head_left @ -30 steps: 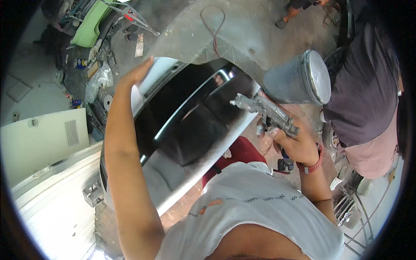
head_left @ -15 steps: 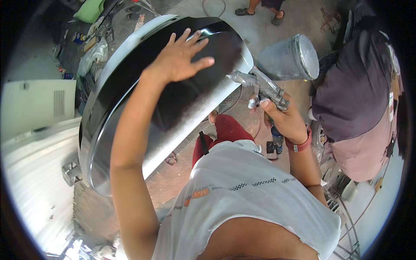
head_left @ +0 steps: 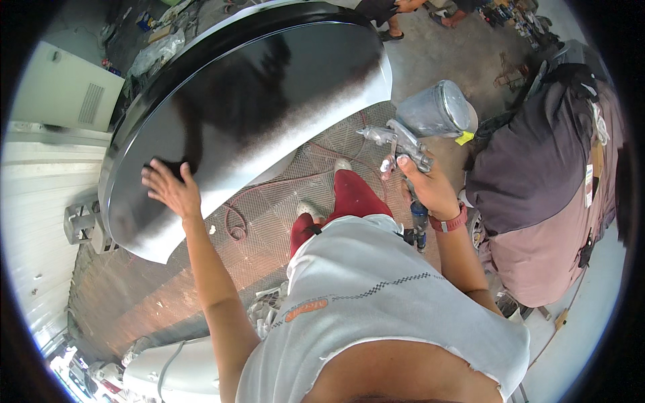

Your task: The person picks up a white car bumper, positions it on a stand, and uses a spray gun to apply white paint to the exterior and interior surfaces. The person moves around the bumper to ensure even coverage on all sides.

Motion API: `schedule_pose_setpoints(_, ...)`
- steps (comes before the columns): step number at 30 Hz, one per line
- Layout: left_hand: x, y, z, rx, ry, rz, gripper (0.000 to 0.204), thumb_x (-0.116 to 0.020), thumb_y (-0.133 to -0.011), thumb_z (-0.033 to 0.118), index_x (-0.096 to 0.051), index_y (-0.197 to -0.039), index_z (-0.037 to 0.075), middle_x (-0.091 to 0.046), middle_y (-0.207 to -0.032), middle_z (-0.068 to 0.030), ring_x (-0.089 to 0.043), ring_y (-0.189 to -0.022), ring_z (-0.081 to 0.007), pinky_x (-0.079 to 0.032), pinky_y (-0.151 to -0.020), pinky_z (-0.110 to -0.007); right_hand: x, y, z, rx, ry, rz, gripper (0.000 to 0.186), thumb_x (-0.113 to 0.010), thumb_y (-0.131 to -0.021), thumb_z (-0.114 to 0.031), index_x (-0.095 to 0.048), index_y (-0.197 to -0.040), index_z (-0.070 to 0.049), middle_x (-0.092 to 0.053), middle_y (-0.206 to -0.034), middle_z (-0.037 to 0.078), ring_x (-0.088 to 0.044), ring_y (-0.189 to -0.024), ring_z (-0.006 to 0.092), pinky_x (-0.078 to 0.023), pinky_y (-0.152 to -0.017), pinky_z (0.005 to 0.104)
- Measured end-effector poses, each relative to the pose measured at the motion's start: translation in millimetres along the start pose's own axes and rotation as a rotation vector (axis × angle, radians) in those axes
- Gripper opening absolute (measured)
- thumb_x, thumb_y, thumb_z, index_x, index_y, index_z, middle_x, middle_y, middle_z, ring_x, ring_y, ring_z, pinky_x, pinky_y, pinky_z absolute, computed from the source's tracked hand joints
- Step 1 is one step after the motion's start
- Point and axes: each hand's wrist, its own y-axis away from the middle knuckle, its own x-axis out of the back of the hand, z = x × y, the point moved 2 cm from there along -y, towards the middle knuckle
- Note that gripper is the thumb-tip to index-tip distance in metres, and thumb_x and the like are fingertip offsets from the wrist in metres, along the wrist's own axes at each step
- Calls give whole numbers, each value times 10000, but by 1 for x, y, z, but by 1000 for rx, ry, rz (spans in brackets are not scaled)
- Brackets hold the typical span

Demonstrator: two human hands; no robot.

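Observation:
A large curved car body panel point(head_left: 316, 74) lies in front of me, glossy black that fades to white along its near edge. Over its left part my left hand point(head_left: 173, 193) is spread, palm toward the surface; whether it touches cannot be seen. My right hand point(head_left: 433, 189), with a red watch on the wrist, grips a paint-stained spray gun point(head_left: 408, 148). The gun's big grey cup point(head_left: 426, 113) sits at its far side, and its nozzle points left toward the panel. Below the grip hangs a blue fitting point(head_left: 419, 216).
A reddish hose point(head_left: 272, 187) snakes over the patterned floor point(head_left: 269, 221) around my feet. To the right stands something bulky under a dark and pink cover point(head_left: 537, 174). Another person's legs point(head_left: 390, 20) show at the far side. A pale cabinet point(head_left: 67, 87) is at the left.
My left hand has moved from the panel's far middle to its near left part. The view has shifted, showing more floor. The spray gun remains in my right hand.

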Motion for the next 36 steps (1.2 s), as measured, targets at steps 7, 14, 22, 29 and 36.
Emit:
schedule_pose_setpoints(7,-57,115,29,342,215,-80,951,-455,-1054,647,-76,-1694,54,-53,-1742,-285,-58,-1620,-451,-153,-1234,-712,33,6,20,35,81,-71,333,-613,-1081,-337,-664,-1159,-16,-738,-905,57,-563,-547,67,-461,-480,242)
schedule_pose_setpoints(14,2,222,273,-136,811,-964,799,-643,-1003,575,-467,-1565,35,-484,-1577,-269,-453,-1479,-416,-370,-1220,-468,107,-5,37,111,149,-286,480,-559,-1098,-431,-632,-1270,11,-763,-993,86,-558,-544,72,-484,-499,246)
schedule_pose_setpoints(22,93,279,460,-97,1536,-1413,478,-673,-1060,279,-585,-1463,40,-660,-1381,-102,-613,-1263,-205,-492,-1082,-353,181,-27,52,267,148,-535,704,-471,-1079,-613,-629,-1312,32,-729,-997,87,-615,-628,96,-485,-517,247)
schedule_pose_setpoints(29,78,336,456,340,1779,-1089,296,-673,-1064,202,-651,-1293,15,-664,-1168,-2,-609,-1060,-113,-519,-963,-309,133,-42,60,89,272,-776,579,-457,-1116,-471,-587,-1477,-37,-696,-885,80,-653,-796,175,-536,-730,343)
schedule_pose_setpoints(36,91,368,411,501,1801,-836,298,-672,-1059,158,-676,-1322,16,-699,-1277,-25,-609,-1218,-127,-460,-1101,-327,68,-20,61,63,313,-980,614,-455,-1109,-528,-637,-1415,-28,-690,-877,72,-657,-755,163,-545,-658,346)
